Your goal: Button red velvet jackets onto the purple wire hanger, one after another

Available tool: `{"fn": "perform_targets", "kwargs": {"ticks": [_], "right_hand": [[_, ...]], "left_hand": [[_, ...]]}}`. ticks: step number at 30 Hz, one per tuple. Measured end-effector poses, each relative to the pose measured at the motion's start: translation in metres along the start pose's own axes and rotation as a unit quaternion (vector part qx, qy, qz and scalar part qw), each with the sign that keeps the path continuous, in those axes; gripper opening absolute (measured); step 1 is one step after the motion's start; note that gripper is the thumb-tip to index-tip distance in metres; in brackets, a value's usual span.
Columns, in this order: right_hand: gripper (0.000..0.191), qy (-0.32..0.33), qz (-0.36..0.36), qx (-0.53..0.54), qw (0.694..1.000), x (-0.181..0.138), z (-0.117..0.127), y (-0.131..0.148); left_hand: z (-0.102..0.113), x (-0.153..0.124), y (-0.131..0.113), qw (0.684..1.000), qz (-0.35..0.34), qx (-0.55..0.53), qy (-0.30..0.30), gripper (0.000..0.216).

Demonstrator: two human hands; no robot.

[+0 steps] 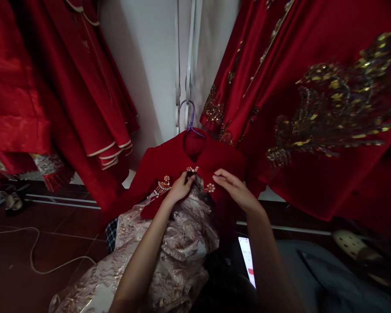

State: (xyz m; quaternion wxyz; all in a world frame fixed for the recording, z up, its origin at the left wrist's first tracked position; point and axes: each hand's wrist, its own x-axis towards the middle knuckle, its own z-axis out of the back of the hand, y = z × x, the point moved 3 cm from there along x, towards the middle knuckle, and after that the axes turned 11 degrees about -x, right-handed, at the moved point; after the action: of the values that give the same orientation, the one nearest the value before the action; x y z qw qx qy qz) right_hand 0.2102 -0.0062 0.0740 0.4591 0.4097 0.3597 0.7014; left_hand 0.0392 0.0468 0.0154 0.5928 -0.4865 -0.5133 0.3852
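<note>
A short red jacket [163, 154] hangs on a purple hanger [192, 117]. At its neck opening sits a small beaded clasp [192, 169]. My left hand [181, 188] is closed on the jacket's front edge just below this clasp; its fingertips are partly hidden. With fingers stretched out and a little apart, my right hand [236, 190] lies at the other front panel, above a flower-shaped beaded ornament [210, 188]. A tasselled beaded ornament [163, 186] decorates the panel left of my left hand. Shiny pink and gold brocade cloth [179, 248] is bunched under both forearms.
Red garments [94, 87] hang at left, and sequinned red ones [313, 174] at right. White metal bars [190, 52] run down the wall behind the hanger. A lit phone [246, 258] lies below my right forearm. A white cable [35, 248] crosses the tiled floor.
</note>
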Motion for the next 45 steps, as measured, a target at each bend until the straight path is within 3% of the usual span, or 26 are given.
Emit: {"fn": "perform_targets", "kwargs": {"ticks": [4,8,11,16,22,30,35,39,45], "right_hand": [[0.023,0.015,-0.001,0.001,1.000,0.002,-0.017,0.003],[0.039,0.144,0.007,-0.002,0.990,-0.001,-0.041,0.005],[0.042,0.166,0.033,-0.039,0.985,-0.005,-0.048,0.009],[0.025,0.116,0.059,-0.125,0.984,-0.006,-0.050,0.017],[0.019,0.085,0.031,-0.153,0.984,-0.003,-0.061,0.005],[0.042,0.029,-0.011,-0.103,0.994,0.010,-0.091,-0.021],[0.033,-0.039,-0.003,-0.077,0.996,0.018,-0.095,-0.023],[0.033,-0.092,0.011,-0.052,0.994,0.020,-0.087,-0.017],[0.025,-0.091,0.029,-0.014,0.995,0.023,-0.094,-0.016]], "left_hand": [[-0.011,-0.023,0.000,0.963,0.090,-0.254,-0.002,0.060],[-0.005,-0.057,0.004,0.921,0.100,-0.373,-0.050,0.053],[0.005,-0.066,0.013,0.944,0.090,-0.297,-0.109,0.037],[0.016,-0.062,0.018,0.964,0.025,-0.188,-0.187,0.031],[0.022,-0.064,0.021,0.942,0.032,-0.236,-0.234,0.038],[0.026,-0.071,0.020,0.916,0.005,-0.313,-0.253,0.029],[0.025,-0.072,0.016,0.947,-0.026,-0.171,-0.269,0.025],[0.039,-0.068,0.014,0.931,-0.098,-0.079,-0.344,0.030],[0.054,-0.052,0.029,0.946,-0.066,-0.172,-0.265,0.030]]}}
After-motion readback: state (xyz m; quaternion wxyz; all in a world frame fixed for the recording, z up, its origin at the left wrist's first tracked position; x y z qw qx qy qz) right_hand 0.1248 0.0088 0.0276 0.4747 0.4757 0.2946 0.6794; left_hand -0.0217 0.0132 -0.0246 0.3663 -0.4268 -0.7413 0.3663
